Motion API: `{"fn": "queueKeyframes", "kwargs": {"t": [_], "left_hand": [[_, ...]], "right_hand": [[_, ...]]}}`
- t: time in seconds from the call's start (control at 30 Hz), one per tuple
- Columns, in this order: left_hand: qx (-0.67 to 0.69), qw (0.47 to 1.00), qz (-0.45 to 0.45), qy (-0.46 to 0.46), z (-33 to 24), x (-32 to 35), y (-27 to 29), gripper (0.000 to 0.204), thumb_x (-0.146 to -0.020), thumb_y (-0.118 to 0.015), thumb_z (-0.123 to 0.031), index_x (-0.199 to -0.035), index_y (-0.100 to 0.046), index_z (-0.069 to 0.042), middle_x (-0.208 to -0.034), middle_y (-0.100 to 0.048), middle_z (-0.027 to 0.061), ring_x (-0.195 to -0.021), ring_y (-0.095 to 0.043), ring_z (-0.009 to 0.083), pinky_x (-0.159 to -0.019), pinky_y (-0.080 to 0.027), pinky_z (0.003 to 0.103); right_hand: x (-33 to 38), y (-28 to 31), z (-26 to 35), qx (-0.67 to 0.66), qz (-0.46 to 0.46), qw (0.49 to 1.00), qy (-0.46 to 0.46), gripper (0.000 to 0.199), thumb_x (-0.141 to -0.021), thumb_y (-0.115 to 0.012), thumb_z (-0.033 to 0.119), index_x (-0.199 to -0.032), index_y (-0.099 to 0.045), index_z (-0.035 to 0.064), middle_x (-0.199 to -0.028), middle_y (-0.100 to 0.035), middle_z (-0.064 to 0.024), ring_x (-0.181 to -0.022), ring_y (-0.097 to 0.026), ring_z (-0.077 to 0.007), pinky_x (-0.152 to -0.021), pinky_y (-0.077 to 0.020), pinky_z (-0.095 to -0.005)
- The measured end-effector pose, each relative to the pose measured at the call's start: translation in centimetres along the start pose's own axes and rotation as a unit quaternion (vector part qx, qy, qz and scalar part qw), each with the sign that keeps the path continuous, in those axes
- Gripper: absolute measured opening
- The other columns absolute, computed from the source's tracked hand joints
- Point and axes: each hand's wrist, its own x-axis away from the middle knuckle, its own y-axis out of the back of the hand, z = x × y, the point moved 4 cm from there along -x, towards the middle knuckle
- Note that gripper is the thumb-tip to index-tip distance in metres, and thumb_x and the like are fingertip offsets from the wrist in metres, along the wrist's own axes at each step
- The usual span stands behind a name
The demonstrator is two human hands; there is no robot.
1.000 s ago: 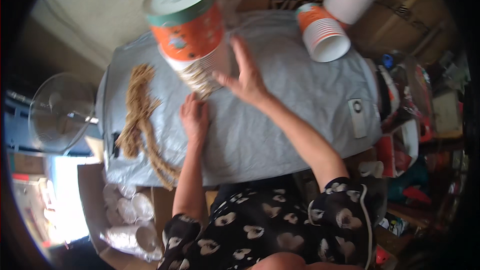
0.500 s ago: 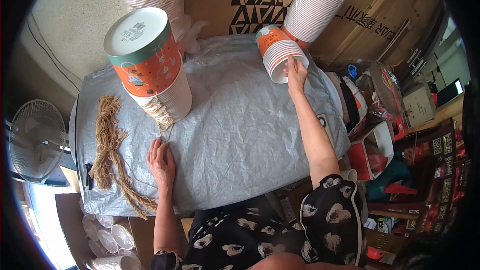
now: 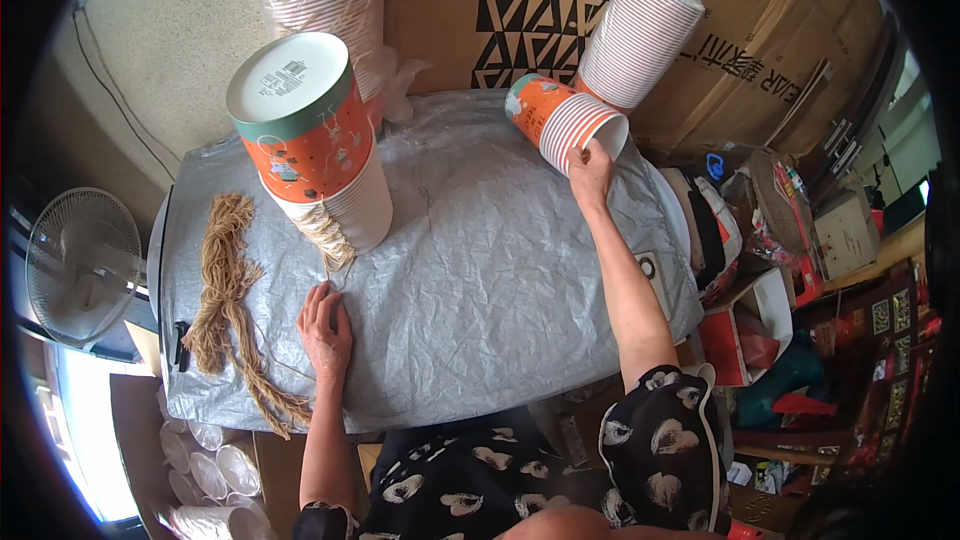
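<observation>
My right hand [image 3: 592, 172] is closed on the rim of a lying stack of paper cups [image 3: 570, 130], orange and green at its base, with white rims. The fingers pinch the near edge of its opening, which faces right. My left hand [image 3: 325, 338] rests flat on the grey table cover [image 3: 470, 270], fingers stretched out, holding nothing. Just beyond it stands an upside-down stack of large orange paper buckets [image 3: 315, 155] with a white bottom facing up. Pale cord loops [image 3: 325, 230] hang along its side. A bundle of brown twine [image 3: 225, 285] lies left of my left hand.
Plastic-wrapped cup stacks stand at the back left [image 3: 325, 0] and back right [image 3: 640, 35], before a large cardboard box [image 3: 430, 20]. A fan [image 3: 85, 265] is at the left. A black-handled tool [image 3: 180, 345] lies at the table's left edge. Cluttered boxes [image 3: 745, 330] fill the right.
My right hand has shifted to the near left of the cup stack's rim, and the stack's opening has turned more to the right. My left hand stays on the table. The whole view has shifted slightly.
</observation>
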Motion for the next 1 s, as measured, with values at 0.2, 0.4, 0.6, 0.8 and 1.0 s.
{"fn": "queueKeyframes", "kwargs": {"t": [0.2, 0.4, 0.6, 0.8, 1.0], "left_hand": [[0.002, 1.0, -0.004, -0.01, -0.1, 0.1, 0.0, 0.022, -0.09, -0.065, -0.007, -0.111, -0.069, -0.006, -0.134, -0.065, 0.013, -0.131, -0.057, 0.0337, -0.111, -0.038, 0.047], [0.013, 1.0, 0.0, -0.016, -0.8, -0.4, -0.2, 0.021, -0.09, -0.064, -0.006, -0.111, -0.069, -0.006, -0.134, -0.065, 0.0122, -0.131, -0.056, 0.032, -0.11, -0.038, 0.046], [0.01, 1.0, -0.007, -0.015, -0.7, -0.4, 0.0, 0.02, -0.091, -0.064, -0.007, -0.111, -0.069, -0.006, -0.134, -0.066, 0.0107, -0.131, -0.056, 0.032, -0.11, -0.038, 0.046], [0.002, 1.0, -0.004, -0.012, -0.2, 0.4, 0.0, 0.02, -0.091, -0.065, -0.007, -0.111, -0.069, -0.006, -0.134, -0.066, 0.011, -0.131, -0.057, 0.0317, -0.11, -0.038, 0.046], [0.014, 1.0, -0.009, -0.013, -0.2, 0.6, 0.1, 0.019, -0.091, -0.064, -0.007, -0.11, -0.069, -0.006, -0.134, -0.066, 0.0105, -0.13, -0.057, 0.0308, -0.11, -0.038, 0.045]], "right_hand": [[0.5, 2.6, 0.2, 0.054, -0.048, 0.997, 0.02, 0.02, -0.092, -0.061, 0.016, -0.084, -0.058, -0.0016, -0.073, -0.062, -0.0226, -0.071, -0.064, -0.0396, -0.067, -0.0482, -0.0488], [1.6, 6.4, -0.7, -0.051, -0.114, 0.992, 0.014, 0.015, -0.094, -0.062, 0.013, -0.095, -0.064, -0.002, -0.075, -0.064, -0.0183, -0.071, -0.063, -0.0245, -0.069, -0.0498, -0.0413], [7.3, 10.0, -0.3, -0.041, -0.164, 0.986, 0.003, 0.006, -0.092, -0.061, 0.003, -0.094, -0.062, -0.003, -0.07, -0.054, -0.0066, -0.063, -0.054, -0.0184, -0.062, -0.0463, -0.0341], [12.9, 14.0, 8.3, 0.026, -0.132, 0.989, 0.065, 0.001, -0.091, -0.061, -0.001, -0.091, -0.061, -0.0001, -0.068, -0.051, -0.0067, -0.057, -0.05, -0.017, -0.055, -0.0423, -0.0348], [20.0, 11.3, 15.2, -0.017, 0.024, 0.985, 0.171, 0.014, -0.086, -0.066, -0.003, -0.1, -0.066, -0.001, -0.087, -0.066, -0.0147, -0.076, -0.064, -0.0325, -0.068, -0.0512, -0.0428]]}}
